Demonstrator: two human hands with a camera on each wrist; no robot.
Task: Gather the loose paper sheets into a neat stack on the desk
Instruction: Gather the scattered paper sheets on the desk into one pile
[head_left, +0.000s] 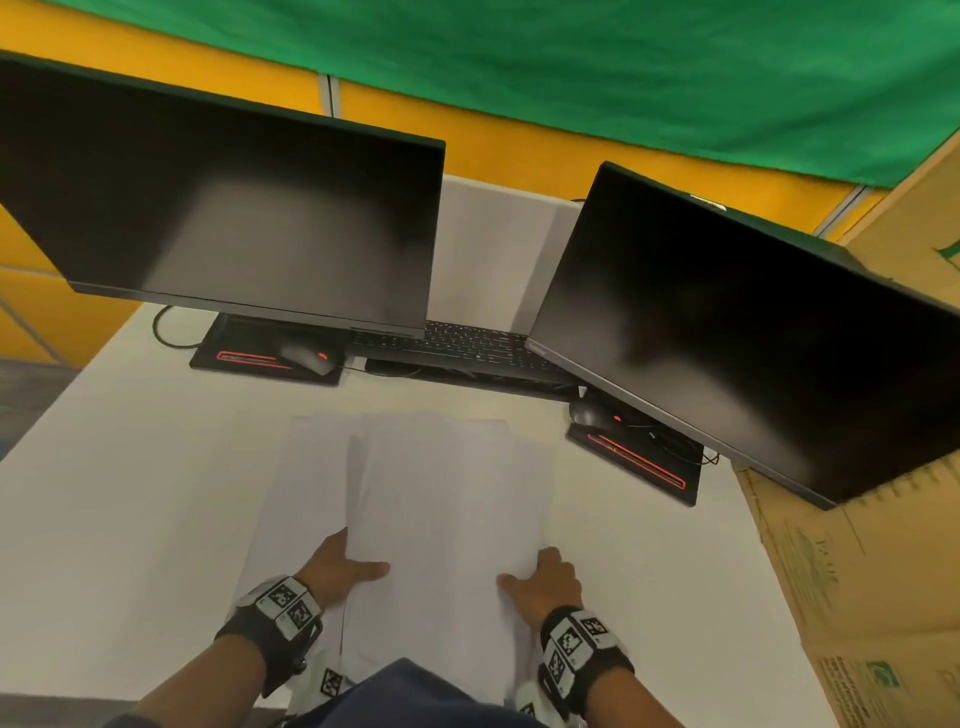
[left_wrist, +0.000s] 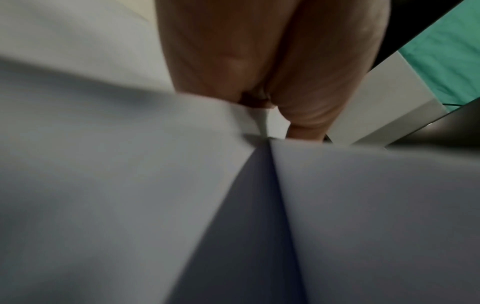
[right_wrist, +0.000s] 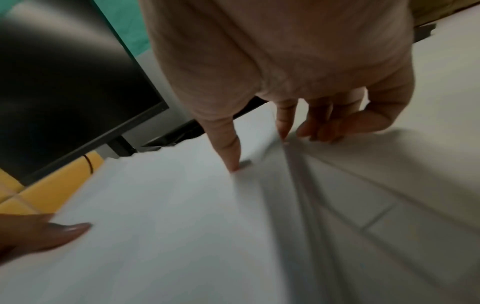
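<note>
Paper sheets lie at the middle of the desk, reaching its near edge, edges not squared. Left hand grips the bundle's left side, thumb on top. Right hand grips its right side, thumb on top, fingers curled at the edge.

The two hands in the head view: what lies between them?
In the head view, only the top white paper sheet spans the gap between the left hand and the right hand; each hand holds one side edge of it.
</note>
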